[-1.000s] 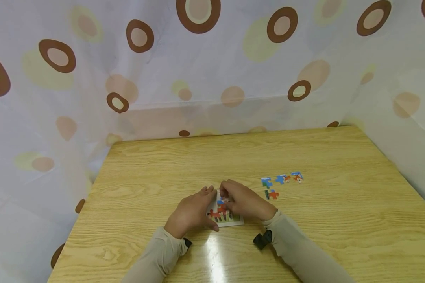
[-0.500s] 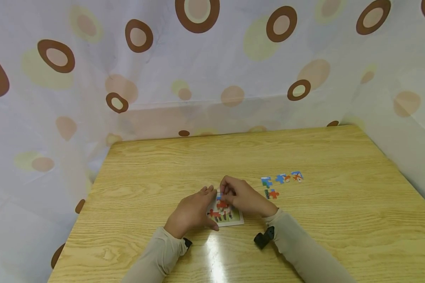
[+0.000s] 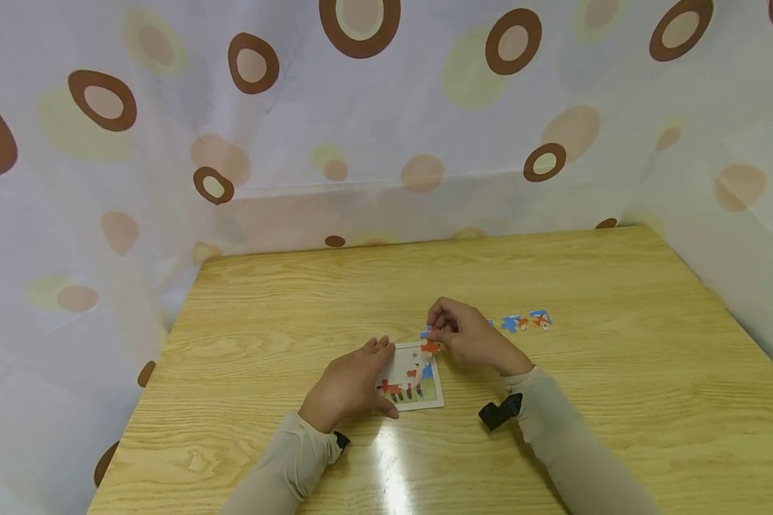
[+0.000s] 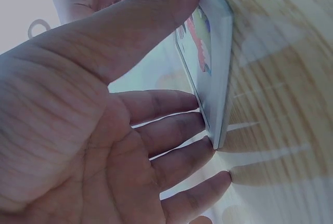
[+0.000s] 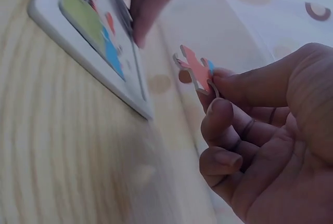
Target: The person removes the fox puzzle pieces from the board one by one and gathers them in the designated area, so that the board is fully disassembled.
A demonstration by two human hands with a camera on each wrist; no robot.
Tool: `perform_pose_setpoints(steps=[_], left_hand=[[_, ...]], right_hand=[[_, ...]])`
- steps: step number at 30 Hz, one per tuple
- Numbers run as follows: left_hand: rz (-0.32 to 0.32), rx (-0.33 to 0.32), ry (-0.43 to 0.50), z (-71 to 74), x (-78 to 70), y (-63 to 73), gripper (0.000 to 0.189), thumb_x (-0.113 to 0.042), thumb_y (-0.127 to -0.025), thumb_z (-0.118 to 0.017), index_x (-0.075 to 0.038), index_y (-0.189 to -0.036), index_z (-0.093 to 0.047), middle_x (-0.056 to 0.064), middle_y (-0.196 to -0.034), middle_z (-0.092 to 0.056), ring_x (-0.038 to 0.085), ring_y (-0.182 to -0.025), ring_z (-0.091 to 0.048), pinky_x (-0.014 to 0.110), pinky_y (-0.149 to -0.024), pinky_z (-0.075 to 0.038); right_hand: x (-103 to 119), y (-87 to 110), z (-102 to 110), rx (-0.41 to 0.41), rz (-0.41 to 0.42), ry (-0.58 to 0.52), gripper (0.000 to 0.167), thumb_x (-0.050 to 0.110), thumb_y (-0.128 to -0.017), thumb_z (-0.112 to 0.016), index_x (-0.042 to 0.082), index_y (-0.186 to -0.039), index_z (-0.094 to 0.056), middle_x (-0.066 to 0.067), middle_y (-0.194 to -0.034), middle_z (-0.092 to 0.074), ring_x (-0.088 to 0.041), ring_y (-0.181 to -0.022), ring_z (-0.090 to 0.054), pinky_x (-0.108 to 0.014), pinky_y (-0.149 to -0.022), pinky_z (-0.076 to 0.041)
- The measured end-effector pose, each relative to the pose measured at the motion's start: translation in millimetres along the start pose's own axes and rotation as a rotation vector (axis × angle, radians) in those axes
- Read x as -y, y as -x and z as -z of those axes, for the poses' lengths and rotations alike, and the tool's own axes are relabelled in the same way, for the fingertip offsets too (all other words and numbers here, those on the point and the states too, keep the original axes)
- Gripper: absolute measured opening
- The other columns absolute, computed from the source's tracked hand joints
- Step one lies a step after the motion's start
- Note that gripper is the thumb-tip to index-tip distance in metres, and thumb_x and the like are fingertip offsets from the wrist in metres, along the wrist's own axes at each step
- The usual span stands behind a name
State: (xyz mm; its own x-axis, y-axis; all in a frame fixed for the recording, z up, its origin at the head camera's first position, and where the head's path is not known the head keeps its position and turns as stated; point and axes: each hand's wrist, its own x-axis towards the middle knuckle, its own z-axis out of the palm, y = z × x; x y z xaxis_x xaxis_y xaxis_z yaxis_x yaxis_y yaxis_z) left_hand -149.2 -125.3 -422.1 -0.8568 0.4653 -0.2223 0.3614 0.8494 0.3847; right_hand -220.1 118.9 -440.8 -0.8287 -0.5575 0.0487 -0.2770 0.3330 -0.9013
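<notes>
My left hand (image 3: 351, 386) rests along the left side of a small white puzzle tray (image 3: 430, 405). Its thumb touches the near edge, and in the left wrist view its extended fingertips meet the tray's rim (image 4: 222, 83). Fitted pieces with red, green and blue printing line the tray's lower and right parts; the upper left shows bare backing. Above the tray's far right corner, my right hand (image 3: 475, 342) pinches a red and blue jigsaw piece (image 3: 430, 346) between thumb and fingers. The right wrist view has this piece (image 5: 197, 70) held up, apart from the tray.
Beyond the right hand lie a blue and orange jigsaw piece (image 3: 512, 325) and another with a fox face (image 3: 541, 320). A blue bit of a further piece shows behind the hand. Wooden table (image 3: 283, 300) surrounds the tray; a dotted curtain (image 3: 373, 129) hangs behind.
The right hand has lifted the red and blue jigsaw piece out of the tray and moved away and to the right, uncovering white backing. The left hand has stayed in place.
</notes>
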Motion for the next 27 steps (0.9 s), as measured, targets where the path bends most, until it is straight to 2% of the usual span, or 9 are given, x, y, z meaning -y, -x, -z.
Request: perform_pose_setpoints(steps=[3, 9, 12, 17, 22, 27], left_hand=[[0.002, 0.013, 0.006, -0.8, -2.0, -2.3, 0.106, -0.040, -0.073, -0.095, -0.001, -0.156, -0.042, 0.015, -0.164, -0.036, 0.030, -0.151, -0.034, 0.047, -0.114, -0.040], [0.004, 0.025, -0.006, -0.5, -1.5, -2.1, 0.106, -0.041, -0.074, -0.094, -0.001, -0.157, -0.041, 0.014, -0.164, -0.035, 0.030, -0.152, -0.033, 0.046, -0.114, -0.040], [0.020, 0.024, -0.011, 1.6, 2.2, 1.9, 0.106, -0.040, -0.073, -0.095, -0.001, -0.157, -0.042, 0.014, -0.164, -0.036, 0.029, -0.151, -0.033, 0.045, -0.114, -0.040], [0.012, 0.023, 0.005, 1.1, 3.8, 3.2, 0.105, -0.040, -0.075, -0.094, -0.002, -0.157, -0.041, 0.013, -0.165, -0.034, 0.029, -0.152, -0.031, 0.046, -0.115, -0.040], [0.003, 0.023, 0.003, -1.0, 4.5, 1.4, 0.106, -0.040, -0.074, -0.094, -0.002, -0.157, -0.041, 0.014, -0.165, -0.034, 0.030, -0.152, -0.032, 0.046, -0.114, -0.040], [0.002, 0.015, -0.022, -1.1, 5.7, 1.1, 0.106, -0.042, -0.074, -0.093, 0.000, -0.157, -0.041, 0.016, -0.164, -0.035, 0.031, -0.151, -0.033, 0.046, -0.114, -0.040]], right_hand=[[-0.8, 7.7, 16.0, -0.023, -0.025, -0.002, 0.012, 0.000, -0.102, -0.063, -0.005, -0.111, -0.058, -0.013, -0.091, -0.063, -0.029, -0.068, -0.057, -0.028, -0.059, -0.048], [-1.9, 25.1, 44.4, -0.075, -0.053, 0.037, 0.015, 0.004, -0.102, -0.065, -0.003, -0.112, -0.057, -0.014, -0.093, -0.062, -0.033, -0.070, -0.059, -0.031, -0.061, -0.051], [-4.0, 30.2, 52.9, -0.077, -0.055, 0.050, 0.014, 0.003, -0.102, -0.064, -0.003, -0.112, -0.057, -0.014, -0.094, -0.062, -0.031, -0.071, -0.061, -0.032, -0.061, -0.052], [-11.6, 49.4, 67.7, -0.093, -0.070, 0.103, 0.011, 0.000, -0.102, -0.062, -0.004, -0.112, -0.059, -0.013, -0.093, -0.063, -0.027, -0.072, -0.063, -0.032, -0.061, -0.054], [-19.5, 66.3, 79.3, -0.129, -0.128, 0.164, 0.011, 0.002, -0.103, -0.062, -0.004, -0.112, -0.060, -0.013, -0.093, -0.064, -0.023, -0.071, -0.063, -0.031, -0.060, -0.054], [-25.2, 72.6, 85.3, -0.152, -0.167, 0.253, 0.012, 0.003, -0.102, -0.064, -0.005, -0.111, -0.062, -0.010, -0.092, -0.064, -0.017, -0.071, -0.062, -0.027, -0.060, -0.052]])
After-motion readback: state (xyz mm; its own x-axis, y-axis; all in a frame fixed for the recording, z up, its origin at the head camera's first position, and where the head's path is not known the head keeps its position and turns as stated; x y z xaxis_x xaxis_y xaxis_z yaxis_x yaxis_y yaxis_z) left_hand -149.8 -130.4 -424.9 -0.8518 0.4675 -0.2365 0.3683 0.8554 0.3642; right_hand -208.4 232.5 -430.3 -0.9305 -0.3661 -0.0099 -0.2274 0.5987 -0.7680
